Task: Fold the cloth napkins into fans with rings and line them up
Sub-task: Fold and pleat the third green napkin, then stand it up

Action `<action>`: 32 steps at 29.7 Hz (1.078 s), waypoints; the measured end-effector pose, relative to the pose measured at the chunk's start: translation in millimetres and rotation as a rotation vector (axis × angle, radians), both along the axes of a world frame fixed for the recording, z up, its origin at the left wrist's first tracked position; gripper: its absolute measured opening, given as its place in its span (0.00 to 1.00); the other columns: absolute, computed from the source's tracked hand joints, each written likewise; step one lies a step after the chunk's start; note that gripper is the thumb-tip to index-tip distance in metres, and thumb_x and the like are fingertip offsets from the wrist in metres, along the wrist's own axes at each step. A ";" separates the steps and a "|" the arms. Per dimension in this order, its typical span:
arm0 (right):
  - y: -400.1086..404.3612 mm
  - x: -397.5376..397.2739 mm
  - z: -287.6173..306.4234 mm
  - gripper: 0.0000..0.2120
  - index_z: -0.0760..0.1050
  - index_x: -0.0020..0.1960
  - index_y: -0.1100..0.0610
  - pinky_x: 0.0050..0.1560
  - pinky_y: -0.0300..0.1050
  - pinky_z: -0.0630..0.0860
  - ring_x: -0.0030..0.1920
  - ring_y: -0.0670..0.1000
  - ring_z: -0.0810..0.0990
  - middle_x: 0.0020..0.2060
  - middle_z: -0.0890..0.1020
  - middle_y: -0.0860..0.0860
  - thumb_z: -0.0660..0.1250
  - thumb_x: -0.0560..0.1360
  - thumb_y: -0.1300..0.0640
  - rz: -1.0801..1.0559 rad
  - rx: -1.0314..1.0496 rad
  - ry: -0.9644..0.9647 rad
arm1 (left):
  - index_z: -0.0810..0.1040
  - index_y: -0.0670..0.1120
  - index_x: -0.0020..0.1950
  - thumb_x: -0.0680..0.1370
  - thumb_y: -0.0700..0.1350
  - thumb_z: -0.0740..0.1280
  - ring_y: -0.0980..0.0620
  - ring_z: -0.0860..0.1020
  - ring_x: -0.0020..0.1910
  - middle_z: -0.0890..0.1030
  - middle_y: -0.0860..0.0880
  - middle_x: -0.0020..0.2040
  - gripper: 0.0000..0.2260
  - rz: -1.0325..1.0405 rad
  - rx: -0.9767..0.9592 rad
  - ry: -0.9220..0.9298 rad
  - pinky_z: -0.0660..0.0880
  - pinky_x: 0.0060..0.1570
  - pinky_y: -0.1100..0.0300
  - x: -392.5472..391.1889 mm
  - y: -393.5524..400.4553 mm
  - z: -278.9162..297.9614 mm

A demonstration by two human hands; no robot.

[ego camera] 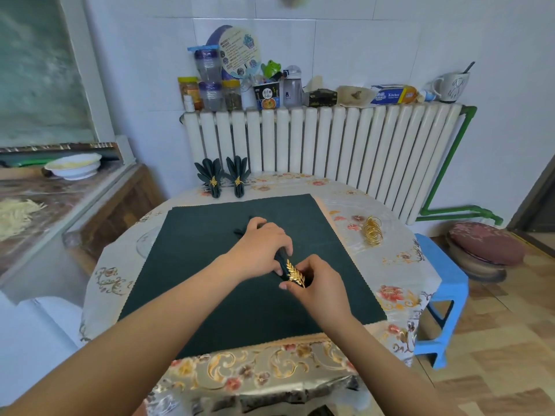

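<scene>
Step in hand: ringing the third napkin. Two fans [222, 178] already stand ringed, side by side at the far edge of the table [354, 193], in front of the radiator [324, 139].

The pleated napkin [280, 259] lies as a narrow bundle on a flat dark cloth [210, 265] spread over the table centre. Its far end pokes out beyond the left hand; its near end sits in the gold leaf ring [295, 274].

Left hand [261, 244]: fingers curled over the bundle from above, clamping the pleats together mid-length. Clenched round the napkin, not just resting.

Right hand [318, 286]: thumb and fingers pinch the ring at the bundle's near end. Ring looks on the bundle, near its end rather than mid-length. How far it's seated, can't tell; fingers cover the far side.

Next move, my read: slide the ring further up while the left hand keeps the pleats tight, then release and spread the free end into a fan. Then stand it beside the two finished ones to extend the row.

Risk: pleats slipping if the left grip loosens before the ring is seated.

Spare rings [373, 231] sit in a loose pile to the right, off the dark cloth, well apart from both hands.
</scene>
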State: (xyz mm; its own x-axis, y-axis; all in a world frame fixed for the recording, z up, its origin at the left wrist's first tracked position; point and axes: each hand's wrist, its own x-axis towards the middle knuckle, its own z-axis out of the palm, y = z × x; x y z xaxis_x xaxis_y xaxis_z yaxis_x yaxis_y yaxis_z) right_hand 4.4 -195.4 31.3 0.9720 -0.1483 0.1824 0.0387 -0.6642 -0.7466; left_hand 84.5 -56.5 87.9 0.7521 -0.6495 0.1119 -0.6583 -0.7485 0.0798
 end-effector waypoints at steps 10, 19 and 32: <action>11.3 -1.0 -36.0 0.18 0.66 0.46 0.51 0.35 0.36 0.66 0.40 0.45 0.72 0.41 0.73 0.45 0.75 0.69 0.48 -0.079 0.018 0.067 | 0.84 0.45 0.47 0.71 0.42 0.73 0.47 0.68 0.55 0.72 0.46 0.58 0.06 -0.139 -0.069 -0.184 0.72 0.47 0.51 -8.0 -3.7 -43.6; 16.2 -6.4 -58.5 0.14 0.65 0.45 0.53 0.36 0.36 0.66 0.42 0.46 0.71 0.41 0.72 0.45 0.72 0.72 0.52 -0.059 0.012 0.029 | 0.74 0.46 0.67 0.77 0.38 0.67 0.52 0.65 0.71 0.62 0.49 0.72 0.18 0.109 -0.319 0.057 0.66 0.67 0.60 -11.3 8.2 -82.6; 21.4 3.8 -51.0 0.16 0.62 0.47 0.52 0.39 0.41 0.68 0.44 0.49 0.73 0.43 0.74 0.48 0.70 0.73 0.51 -0.100 -0.069 0.054 | 0.75 0.45 0.68 0.79 0.39 0.64 0.53 0.63 0.72 0.63 0.49 0.73 0.17 0.058 -0.297 0.064 0.62 0.67 0.64 -5.4 5.2 -85.0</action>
State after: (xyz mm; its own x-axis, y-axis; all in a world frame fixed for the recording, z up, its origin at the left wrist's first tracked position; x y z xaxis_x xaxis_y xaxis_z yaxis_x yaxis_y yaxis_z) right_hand 8.3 -174.0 -19.7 0.9616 -0.2340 0.1436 -0.0691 -0.7125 -0.6983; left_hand 79.1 -51.4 2.9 0.7986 -0.5510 0.2422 -0.6018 -0.7224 0.3407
